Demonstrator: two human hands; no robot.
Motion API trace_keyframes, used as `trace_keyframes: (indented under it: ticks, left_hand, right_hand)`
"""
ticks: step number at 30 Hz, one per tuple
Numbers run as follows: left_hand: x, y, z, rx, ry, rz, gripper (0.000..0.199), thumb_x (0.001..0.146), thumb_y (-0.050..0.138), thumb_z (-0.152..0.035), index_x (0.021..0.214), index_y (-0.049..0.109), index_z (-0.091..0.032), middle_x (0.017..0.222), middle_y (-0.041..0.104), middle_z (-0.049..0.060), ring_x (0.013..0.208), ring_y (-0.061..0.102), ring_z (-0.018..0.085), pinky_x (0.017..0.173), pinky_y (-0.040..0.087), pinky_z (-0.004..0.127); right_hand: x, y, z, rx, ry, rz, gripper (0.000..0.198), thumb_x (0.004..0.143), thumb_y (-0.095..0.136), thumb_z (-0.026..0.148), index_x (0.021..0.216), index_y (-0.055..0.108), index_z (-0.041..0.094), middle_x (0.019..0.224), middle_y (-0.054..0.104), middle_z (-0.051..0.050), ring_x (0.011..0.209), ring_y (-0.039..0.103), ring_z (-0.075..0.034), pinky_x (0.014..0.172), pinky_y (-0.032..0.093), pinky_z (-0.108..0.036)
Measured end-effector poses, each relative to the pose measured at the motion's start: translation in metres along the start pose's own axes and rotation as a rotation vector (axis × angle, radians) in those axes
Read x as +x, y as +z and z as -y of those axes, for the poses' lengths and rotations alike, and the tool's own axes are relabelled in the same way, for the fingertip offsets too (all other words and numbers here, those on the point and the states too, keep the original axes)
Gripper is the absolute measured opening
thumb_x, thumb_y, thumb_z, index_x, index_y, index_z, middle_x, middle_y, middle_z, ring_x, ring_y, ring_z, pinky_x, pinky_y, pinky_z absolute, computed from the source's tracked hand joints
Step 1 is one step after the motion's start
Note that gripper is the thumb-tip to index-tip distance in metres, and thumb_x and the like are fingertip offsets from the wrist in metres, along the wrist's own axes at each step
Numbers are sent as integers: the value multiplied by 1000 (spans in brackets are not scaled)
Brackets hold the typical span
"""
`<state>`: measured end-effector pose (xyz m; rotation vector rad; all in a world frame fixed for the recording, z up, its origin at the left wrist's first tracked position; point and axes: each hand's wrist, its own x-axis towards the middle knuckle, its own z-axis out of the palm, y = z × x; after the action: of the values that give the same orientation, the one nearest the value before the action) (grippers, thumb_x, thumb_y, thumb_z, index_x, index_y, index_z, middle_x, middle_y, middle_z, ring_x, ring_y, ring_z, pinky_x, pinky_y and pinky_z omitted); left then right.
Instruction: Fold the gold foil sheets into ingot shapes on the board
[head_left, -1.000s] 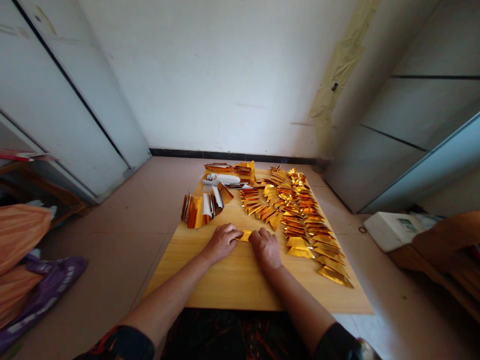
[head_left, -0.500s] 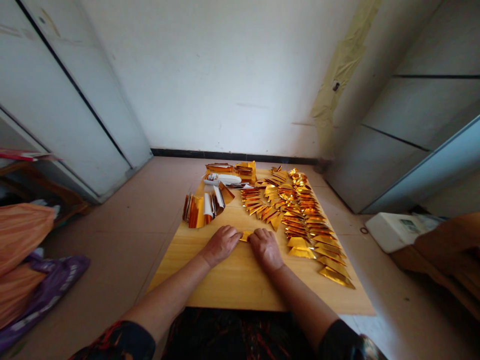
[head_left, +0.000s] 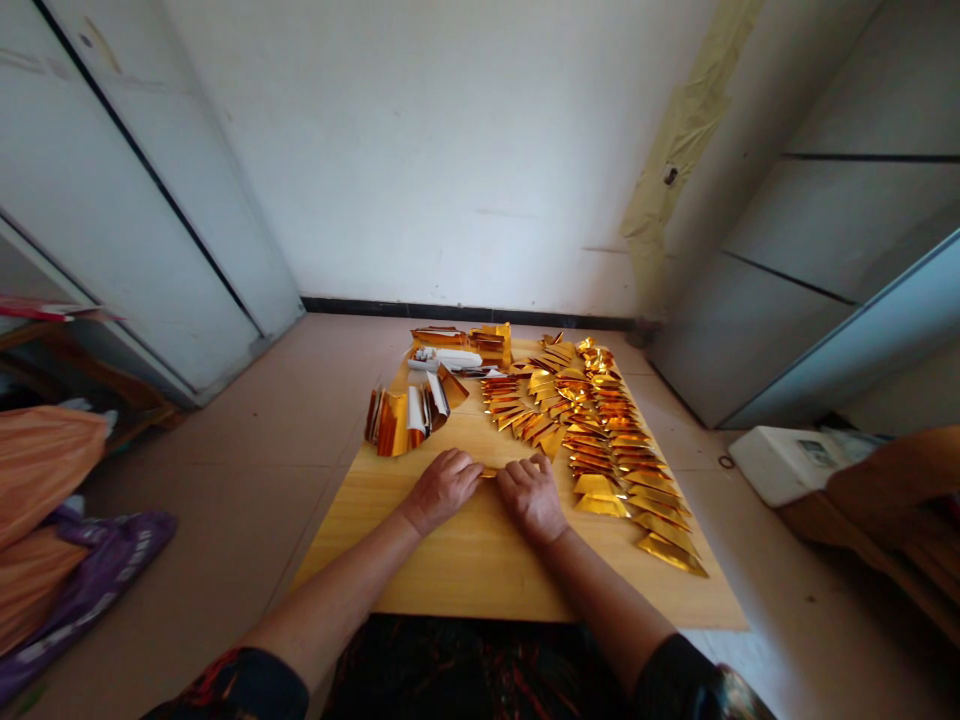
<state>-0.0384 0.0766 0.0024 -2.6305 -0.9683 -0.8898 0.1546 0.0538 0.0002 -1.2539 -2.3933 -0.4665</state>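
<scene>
Between my two hands, low over the wooden table (head_left: 450,570), is a small piece of gold foil paper (head_left: 489,473), mostly hidden by fingers. My left hand (head_left: 444,488) is closed and pinches its left end. Fingers of my right hand (head_left: 531,495) are closed on its right end. To the right, folded gold paper pieces (head_left: 600,490) lie overlapping in rows. Curved gold and white paper sheets (head_left: 405,420) stand in a bundle beyond my left hand.
At the table's back are more gold sheets (head_left: 491,343) and a small tray with white items (head_left: 450,358). A white box (head_left: 780,462) sits on the right, orange and purple bags (head_left: 90,570) on the left. Cabinets flank both sides; a wall (head_left: 465,180) rises behind.
The gold paper between my hands now shows as a thinner strip, its broad face turned out of sight. My right fingers have shifted slightly; the left hand is almost still.
</scene>
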Motion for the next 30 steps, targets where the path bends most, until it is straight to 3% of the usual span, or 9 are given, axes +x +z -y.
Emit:
trace_keyframes:
  ticks: [7, 12, 24, 30]
  left_hand:
    - [6, -9, 1, 22, 36, -2, 21, 90, 47, -18, 75, 61, -17, 66, 51, 1, 66, 47, 14, 63, 40, 28]
    - [5, -10, -1, 2, 29, -3, 29, 90, 44, -14, 64, 56, -17, 63, 48, 1, 64, 44, 14, 62, 38, 28]
    - [3, -12, -6, -26, -13, 2, 33, 91, 39, -13, 64, 56, -17, 63, 48, 3, 65, 44, 15, 62, 38, 30]
    - [3, -8, -8, -27, -49, -36, 32, 90, 40, -12, 66, 60, -17, 63, 50, 3, 65, 45, 15, 62, 37, 30]
  right_hand:
    - [-3, -5, -2, 22, 5, -31, 19, 92, 48, 17, 76, 57, 21, 70, 56, 2, 71, 45, -14, 96, 25, -39]
    - [-4, -4, -2, 32, 4, -40, 23, 93, 45, 16, 75, 57, 21, 68, 55, 2, 70, 45, -14, 96, 25, -38]
    - [-1, -9, 1, 63, 10, -21, 22, 94, 43, 16, 79, 59, 21, 71, 57, 1, 71, 47, -14, 97, 24, -39]
    - [0, -6, 1, 59, 12, -46, 25, 93, 43, 14, 72, 56, 21, 67, 54, 2, 69, 44, -13, 96, 24, -38]
